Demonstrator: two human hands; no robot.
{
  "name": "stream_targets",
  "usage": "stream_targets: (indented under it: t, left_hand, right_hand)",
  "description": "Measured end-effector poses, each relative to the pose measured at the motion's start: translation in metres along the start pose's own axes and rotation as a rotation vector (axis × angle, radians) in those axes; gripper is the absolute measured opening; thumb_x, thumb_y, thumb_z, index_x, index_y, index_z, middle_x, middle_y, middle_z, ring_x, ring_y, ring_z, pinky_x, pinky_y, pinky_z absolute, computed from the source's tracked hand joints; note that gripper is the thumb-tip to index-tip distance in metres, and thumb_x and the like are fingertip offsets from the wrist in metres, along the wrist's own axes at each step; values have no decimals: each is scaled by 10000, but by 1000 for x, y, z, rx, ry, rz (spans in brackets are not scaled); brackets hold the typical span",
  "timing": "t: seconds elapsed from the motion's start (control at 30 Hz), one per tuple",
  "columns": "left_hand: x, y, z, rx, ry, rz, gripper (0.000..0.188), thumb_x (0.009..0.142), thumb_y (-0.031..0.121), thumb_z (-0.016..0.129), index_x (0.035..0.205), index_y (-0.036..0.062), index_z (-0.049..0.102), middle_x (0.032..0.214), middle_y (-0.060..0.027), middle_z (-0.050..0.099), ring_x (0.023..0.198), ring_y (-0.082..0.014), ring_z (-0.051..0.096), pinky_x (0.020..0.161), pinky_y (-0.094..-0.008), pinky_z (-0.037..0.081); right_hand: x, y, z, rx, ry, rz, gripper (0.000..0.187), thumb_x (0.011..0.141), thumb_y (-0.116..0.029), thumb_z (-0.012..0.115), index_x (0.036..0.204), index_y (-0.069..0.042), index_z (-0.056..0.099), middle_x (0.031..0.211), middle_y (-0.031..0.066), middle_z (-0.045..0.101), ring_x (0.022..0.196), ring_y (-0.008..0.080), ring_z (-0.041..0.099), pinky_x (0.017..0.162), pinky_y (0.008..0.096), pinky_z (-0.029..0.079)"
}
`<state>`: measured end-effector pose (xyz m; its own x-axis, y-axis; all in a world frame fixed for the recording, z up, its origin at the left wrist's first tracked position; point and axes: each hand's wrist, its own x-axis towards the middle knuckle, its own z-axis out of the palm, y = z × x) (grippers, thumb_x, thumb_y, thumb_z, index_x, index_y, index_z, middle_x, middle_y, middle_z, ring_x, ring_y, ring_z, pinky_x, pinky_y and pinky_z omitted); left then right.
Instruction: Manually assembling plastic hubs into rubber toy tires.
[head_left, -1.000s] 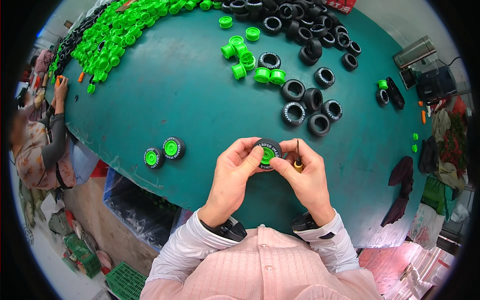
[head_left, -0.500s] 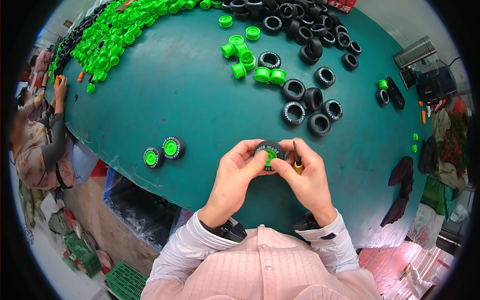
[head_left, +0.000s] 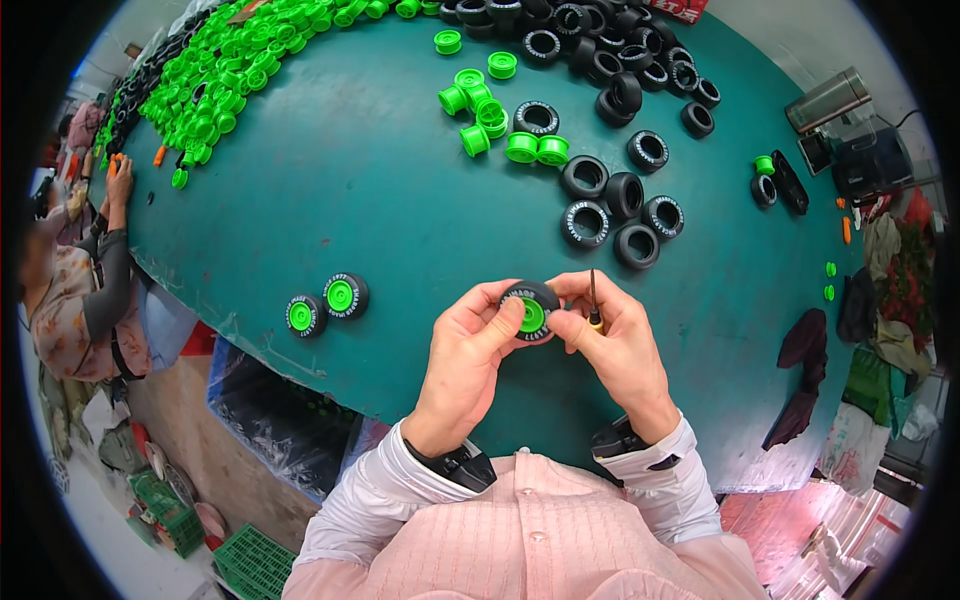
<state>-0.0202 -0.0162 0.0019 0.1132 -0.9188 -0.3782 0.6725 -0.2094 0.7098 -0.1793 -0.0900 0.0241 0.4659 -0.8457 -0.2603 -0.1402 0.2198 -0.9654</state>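
Above the near part of the table, my left hand (head_left: 462,352) is closed on a toy wheel (head_left: 533,315), its thumb pressed against the face. The wheel is a black rubber tyre with pale lettering around a bright green hub. My right hand (head_left: 622,350) has its thumb and fingertips at the wheel's right edge. Also in that hand is a slim screwdriver (head_left: 595,316) with a yellow handle, its thin dark shaft pointing away from me. Two wheels with green hubs, a left one (head_left: 302,316) and a right one (head_left: 345,296), rest on the table to the left.
Loose black tyres (head_left: 586,224) and green hubs (head_left: 490,116) lie beyond my hands on the green table (head_left: 420,220). A large heap of green hubs (head_left: 225,80) fills the far left. A steel flask (head_left: 828,98) stands far right. At the left edge sits another person (head_left: 85,310).
The wheel has tilted and shifted slightly left, showing more of its green hub. My right thumb has moved from the hub to the tyre's edge, and the screwdriver shaft stands straighter.
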Motion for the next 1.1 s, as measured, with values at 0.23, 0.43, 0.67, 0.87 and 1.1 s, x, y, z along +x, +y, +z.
stream_targets:
  t: [0.23,0.43,0.67,0.87,1.1]
  left_hand:
    - [4,16,-9,153,-75,-40,267,1040,178,619,1234,-5,621,1157,-97,702,1051,-171,684,924,-355,572]
    - [2,12,-13,23,-134,-47,314,1000,175,687,1222,-35,616,1135,-103,702,1032,-166,681,888,-341,585]
    - [6,22,-9,66,-220,-112,302,1006,216,678,1206,-2,618,1142,-89,700,1035,-164,680,908,-365,584]
    - [11,13,-24,-44,-290,-113,339,1023,286,653,1206,2,619,1114,-86,706,1013,-163,684,857,-331,572]
    - [8,16,-16,-36,-237,-124,507,1011,303,664,1385,0,504,1264,-120,655,1117,-258,679,959,-422,568]
  right_hand:
    - [-5,-4,0,-3,62,37,247,902,-138,777,1082,5,686,872,-15,629,689,32,498,598,218,410]
    - [-9,-1,-1,58,35,59,244,918,-167,767,1079,1,692,838,-32,641,652,33,506,555,208,398]
    - [-3,1,-10,112,-43,89,212,913,-160,768,1040,-7,694,843,-30,652,673,25,500,582,204,381]
    - [-5,-14,-6,96,-85,79,175,900,-127,775,1004,-11,693,829,-41,648,689,25,478,606,207,369]
    - [-8,-5,2,-395,104,-432,314,857,-151,818,1100,-9,681,927,8,634,663,56,479,603,221,386]
